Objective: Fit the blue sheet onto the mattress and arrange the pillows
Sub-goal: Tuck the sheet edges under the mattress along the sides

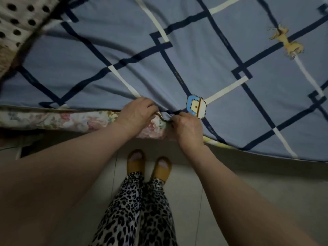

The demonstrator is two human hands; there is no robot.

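Standing at the long side of the bed, both hands at the hem of the blue sheet point(124, 50). Left hand point(137, 112) pinching the hem where it stops on top of the mattress point(53, 119); right hand point(189, 126) just beside it, fingers point(174, 119) clenched on a small fold of the same hem. Sheet spread over the mattress top and away from the fingers, hem running left to right along the near side. To the right, draped over the edge already; to the left, floral mattress side bare. Probably a downward tuck next, left hand nearer the uncovered stretch. Thin, smooth cloth, softly creased, navy and cream lattice with small printed patches. Polka-dot fabric point(19, 18) at far left, possibly a pillow
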